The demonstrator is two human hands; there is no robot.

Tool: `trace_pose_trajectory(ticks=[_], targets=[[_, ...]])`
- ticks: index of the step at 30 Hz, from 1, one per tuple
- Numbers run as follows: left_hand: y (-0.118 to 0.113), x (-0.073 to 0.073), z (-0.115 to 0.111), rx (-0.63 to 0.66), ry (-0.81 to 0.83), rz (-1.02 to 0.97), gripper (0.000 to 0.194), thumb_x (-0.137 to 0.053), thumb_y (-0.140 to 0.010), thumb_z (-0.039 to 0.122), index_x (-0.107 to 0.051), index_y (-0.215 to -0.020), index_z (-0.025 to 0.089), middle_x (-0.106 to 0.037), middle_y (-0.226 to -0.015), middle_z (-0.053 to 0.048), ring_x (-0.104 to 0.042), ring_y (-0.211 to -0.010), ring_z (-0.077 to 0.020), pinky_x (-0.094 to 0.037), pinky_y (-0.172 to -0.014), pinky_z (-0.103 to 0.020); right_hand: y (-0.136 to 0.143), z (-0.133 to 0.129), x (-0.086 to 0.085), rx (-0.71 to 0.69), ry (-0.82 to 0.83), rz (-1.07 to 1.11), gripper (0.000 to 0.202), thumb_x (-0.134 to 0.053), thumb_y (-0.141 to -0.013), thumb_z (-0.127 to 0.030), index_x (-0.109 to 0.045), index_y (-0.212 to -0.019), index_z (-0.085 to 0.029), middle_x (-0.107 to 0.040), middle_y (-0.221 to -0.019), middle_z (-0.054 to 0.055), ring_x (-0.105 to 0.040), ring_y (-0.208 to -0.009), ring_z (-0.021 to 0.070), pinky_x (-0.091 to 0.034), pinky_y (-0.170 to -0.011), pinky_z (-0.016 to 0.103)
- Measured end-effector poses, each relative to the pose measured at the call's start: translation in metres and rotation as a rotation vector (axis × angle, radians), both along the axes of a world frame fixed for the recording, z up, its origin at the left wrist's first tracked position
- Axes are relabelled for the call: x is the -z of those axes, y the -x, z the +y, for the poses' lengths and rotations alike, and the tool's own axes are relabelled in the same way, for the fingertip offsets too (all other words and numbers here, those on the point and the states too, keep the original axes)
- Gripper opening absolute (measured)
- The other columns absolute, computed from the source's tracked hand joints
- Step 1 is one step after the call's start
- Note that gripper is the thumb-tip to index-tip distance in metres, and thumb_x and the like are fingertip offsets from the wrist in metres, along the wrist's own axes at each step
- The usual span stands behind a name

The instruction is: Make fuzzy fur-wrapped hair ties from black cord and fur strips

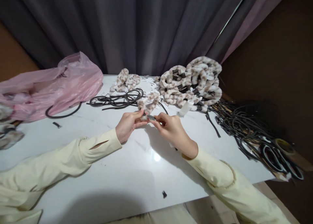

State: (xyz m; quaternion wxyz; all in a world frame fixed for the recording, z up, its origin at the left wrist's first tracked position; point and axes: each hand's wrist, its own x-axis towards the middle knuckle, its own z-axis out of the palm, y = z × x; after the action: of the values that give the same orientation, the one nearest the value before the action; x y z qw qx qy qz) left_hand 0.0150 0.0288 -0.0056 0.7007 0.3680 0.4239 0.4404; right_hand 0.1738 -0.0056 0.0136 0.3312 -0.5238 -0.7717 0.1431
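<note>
Near the middle of the white table, my left hand (129, 124) pinches the lower end of a fluffy white and brown loop (152, 101). My right hand (170, 127) comes in from the right, its fingers closed on a small grey tool (152, 118) whose tip meets the loop at my left fingertips. The exact shape of the tool is too small to tell. Just behind the loop lies a coil of black cords (119, 100). A white bottle (186, 108) lies beyond my right hand.
A pink plastic bag (73, 83) fills the back left. Fluffy loops (195, 80) are piled at the back right, beside a tangle of black cords (234, 122). Small black pieces lie at the front (164, 194) and left (57, 124) of the table (110, 184).
</note>
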Motion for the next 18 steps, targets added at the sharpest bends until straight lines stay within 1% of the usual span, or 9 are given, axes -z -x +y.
trace_pose_trajectory(ticks=[3, 6, 10, 13, 18], targets=[[0.001, 0.000, -0.001, 0.013, -0.007, -0.001, 0.023, -0.059, -0.081, 0.030, -0.066, -0.081, 0.008, -0.070, -0.085, -0.011, -0.065, -0.079, -0.0169, -0.049, -0.084, -0.032, 0.004, -0.001, 0.001, -0.016, 0.039, -0.029, 0.019, -0.055, -0.081, -0.021, -0.049, -0.064, -0.016, -0.044, -0.047, -0.005, -0.033, -0.042, 0.0065, -0.023, -0.047, 0.020], [0.001, 0.000, -0.001, 0.021, -0.013, -0.002, 0.022, -0.061, -0.080, 0.030, -0.066, -0.081, 0.008, -0.069, -0.085, -0.011, -0.064, -0.079, -0.0168, -0.049, -0.084, -0.032, 0.007, -0.002, 0.002, -0.017, 0.057, -0.069, 0.018, -0.053, -0.082, -0.019, -0.049, -0.065, -0.016, -0.044, -0.048, -0.004, -0.033, -0.043, 0.0072, -0.023, -0.047, 0.020], [0.001, 0.000, 0.000, 0.016, 0.000, -0.013, 0.024, -0.062, -0.079, 0.031, -0.067, -0.083, 0.008, -0.069, -0.085, -0.010, -0.064, -0.081, -0.0173, -0.048, -0.086, -0.033, 0.008, -0.002, 0.003, -0.009, 0.044, -0.168, 0.014, -0.051, -0.083, -0.016, -0.050, -0.069, -0.016, -0.049, -0.052, -0.002, -0.036, -0.044, 0.0084, -0.022, -0.047, 0.021], [-0.001, 0.000, -0.001, 0.006, 0.008, -0.030, 0.022, -0.061, -0.079, 0.030, -0.067, -0.083, 0.009, -0.069, -0.085, -0.010, -0.064, -0.086, -0.0176, -0.047, -0.089, -0.033, 0.011, -0.003, 0.004, -0.012, 0.016, -0.268, 0.010, -0.049, -0.084, -0.015, -0.053, -0.075, -0.015, -0.056, -0.058, 0.002, -0.042, -0.047, 0.0104, -0.024, -0.049, 0.022], [-0.007, 0.002, -0.004, -0.097, -0.014, -0.051, 0.019, -0.063, -0.078, 0.028, -0.066, -0.078, 0.009, -0.068, -0.083, -0.008, -0.063, -0.088, -0.0162, -0.046, -0.091, -0.031, 0.019, -0.001, 0.006, 0.008, -0.008, -0.363, 0.011, -0.045, -0.086, -0.014, -0.055, -0.084, -0.013, -0.063, -0.067, 0.006, -0.049, -0.053, 0.0133, -0.026, -0.051, 0.023]])
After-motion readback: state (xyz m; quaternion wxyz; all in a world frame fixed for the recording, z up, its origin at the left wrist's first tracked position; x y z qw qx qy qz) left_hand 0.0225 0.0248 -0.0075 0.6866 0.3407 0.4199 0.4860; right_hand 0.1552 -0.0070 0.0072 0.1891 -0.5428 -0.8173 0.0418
